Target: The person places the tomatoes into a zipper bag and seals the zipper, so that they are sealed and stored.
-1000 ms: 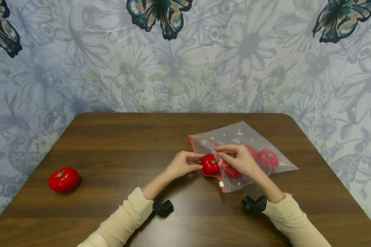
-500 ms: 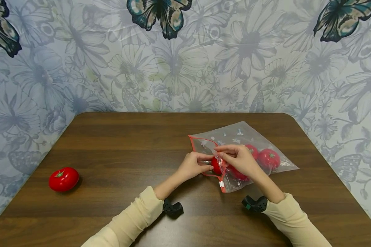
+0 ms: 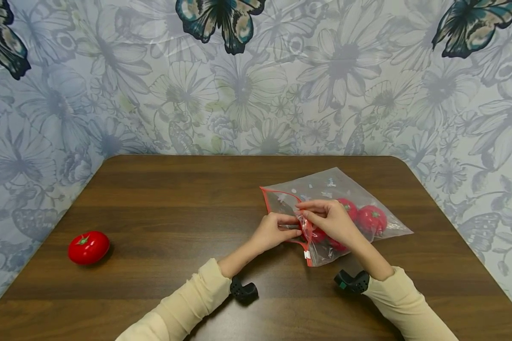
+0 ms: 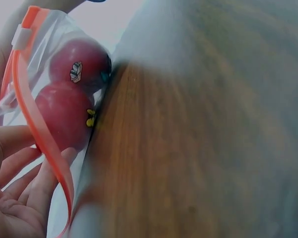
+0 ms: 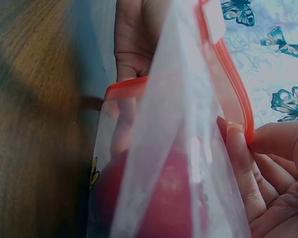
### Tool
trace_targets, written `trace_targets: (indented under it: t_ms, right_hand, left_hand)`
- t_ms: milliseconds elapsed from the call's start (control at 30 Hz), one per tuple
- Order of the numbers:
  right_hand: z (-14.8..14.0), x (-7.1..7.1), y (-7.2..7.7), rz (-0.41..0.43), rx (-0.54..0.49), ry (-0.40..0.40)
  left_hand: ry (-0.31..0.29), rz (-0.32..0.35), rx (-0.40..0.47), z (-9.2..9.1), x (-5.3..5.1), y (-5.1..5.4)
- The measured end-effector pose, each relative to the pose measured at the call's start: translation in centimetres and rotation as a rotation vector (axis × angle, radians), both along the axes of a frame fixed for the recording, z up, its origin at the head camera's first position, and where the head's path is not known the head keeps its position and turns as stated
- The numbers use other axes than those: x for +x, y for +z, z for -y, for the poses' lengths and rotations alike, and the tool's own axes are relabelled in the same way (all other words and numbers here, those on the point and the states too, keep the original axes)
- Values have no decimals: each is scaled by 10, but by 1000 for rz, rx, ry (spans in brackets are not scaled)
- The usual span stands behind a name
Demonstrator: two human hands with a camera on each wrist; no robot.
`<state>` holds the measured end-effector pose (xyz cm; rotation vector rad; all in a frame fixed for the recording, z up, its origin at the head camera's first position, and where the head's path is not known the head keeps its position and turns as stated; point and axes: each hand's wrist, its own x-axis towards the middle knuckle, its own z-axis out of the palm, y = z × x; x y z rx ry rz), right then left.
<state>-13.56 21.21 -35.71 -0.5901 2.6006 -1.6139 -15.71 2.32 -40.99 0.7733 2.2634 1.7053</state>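
A clear zip bag (image 3: 315, 182) with a red-edged mouth lies on the table, holding several red tomatoes (image 3: 372, 220). My right hand (image 3: 330, 220) pinches the upper layer at the bag's mouth between thumb and fingers, lifting the edge. Inside the opening, my left hand (image 3: 277, 230) reaches with extended fingers towards the nearest bagged tomato (image 4: 64, 114); its fingertips appear to touch that tomato's underside in the left wrist view. The right wrist view shows a left finger (image 5: 124, 124) through the film, at the tomato. One loose tomato (image 3: 88, 247) sits at the table's left.
The brown wooden table (image 3: 187, 189) ends against a flower-patterned wall (image 3: 247, 109) with butterfly figures. A white zip slider (image 3: 307, 255) sits at the near end of the red edge. Each wrist wears a black camera (image 3: 244, 291).
My left hand has moved right, into the bag's mouth, and the tomato it gripped has gone inside among the others. The right hand stays in place at the bag's edge.
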Motion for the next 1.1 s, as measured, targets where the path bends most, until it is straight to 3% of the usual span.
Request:
trace_targets:
  t_ms: [267, 533, 800, 1100]
  right_hand:
    - [-1, -1, -1, -29, 15, 5]
    - [-1, 0, 0, -7, 12, 1]
    - [-2, -1, 0, -1, 6, 10]
    - [-2, 0, 1, 11, 2, 10]
  left_hand:
    - [-40, 2, 13, 17, -2, 9]
    - [48, -39, 11, 51, -10, 20]
    - [168, -96, 27, 108, -7, 41]
    - [305, -95, 1, 186, 5, 52]
